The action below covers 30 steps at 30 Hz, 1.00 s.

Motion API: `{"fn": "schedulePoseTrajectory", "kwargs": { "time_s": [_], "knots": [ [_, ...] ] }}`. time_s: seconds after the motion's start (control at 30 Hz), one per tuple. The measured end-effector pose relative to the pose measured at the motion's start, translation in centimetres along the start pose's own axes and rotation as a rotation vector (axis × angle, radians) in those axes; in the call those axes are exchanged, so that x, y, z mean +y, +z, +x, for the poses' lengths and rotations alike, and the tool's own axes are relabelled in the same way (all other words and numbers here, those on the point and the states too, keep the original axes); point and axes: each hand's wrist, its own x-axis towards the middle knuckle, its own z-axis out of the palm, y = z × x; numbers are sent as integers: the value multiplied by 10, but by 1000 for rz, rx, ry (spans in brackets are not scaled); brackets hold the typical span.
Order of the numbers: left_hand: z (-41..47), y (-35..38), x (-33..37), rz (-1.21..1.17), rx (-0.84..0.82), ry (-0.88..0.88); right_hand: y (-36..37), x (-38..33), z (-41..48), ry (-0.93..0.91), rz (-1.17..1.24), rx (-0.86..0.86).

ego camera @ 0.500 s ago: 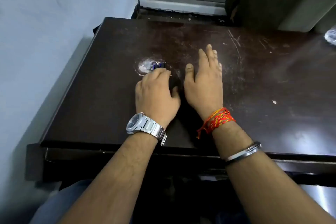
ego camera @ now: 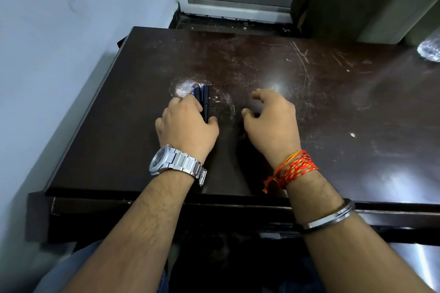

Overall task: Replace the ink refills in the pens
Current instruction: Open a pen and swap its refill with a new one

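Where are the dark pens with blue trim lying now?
In the head view, the dark pens with blue trim lie side by side on the dark brown wooden table, under the fingers of the left hand, beside a whitish worn patch.

Left wrist: silver metal watch; right wrist: red-orange thread band and plain metal bangle; forearms bare.

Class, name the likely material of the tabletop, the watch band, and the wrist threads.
Tabletop: probably dark laminate or varnished wood; glossy glare, pale scratches. Watch band: seemingly brushed steel; silver links. Wrist threads: red-orange cotton or similar; twisted, frayed strands.
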Motion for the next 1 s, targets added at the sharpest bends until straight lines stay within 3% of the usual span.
{"fn": "schedulePoseTrajectory", "kwargs": {
  "time_s": [0.2, 0.33, 0.47, 0.57, 0.73, 1.0],
  "knots": [
    [-2, 0, 4, 121, -6, 35, 12, -8, -4, -41, 22, -29],
    [-4, -4, 9, 152, -4, 67, 24, -14, -5, -23, 170, -40],
    [-12, -10, 17, 29, 12, 111, 35, -14, 5, 174, 472, -82],
    [-20, -12, 19, -95, -92, 142, 38, -11, 12, 223, 638, -44],
    [-16, -14, 16, -310, -229, 75, 40, -19, 13, 300, 852, -156],
    [-18, -12, 24, -546, -257, -45, 46, -27, 10, 301, 883, -160]
  ]
}}
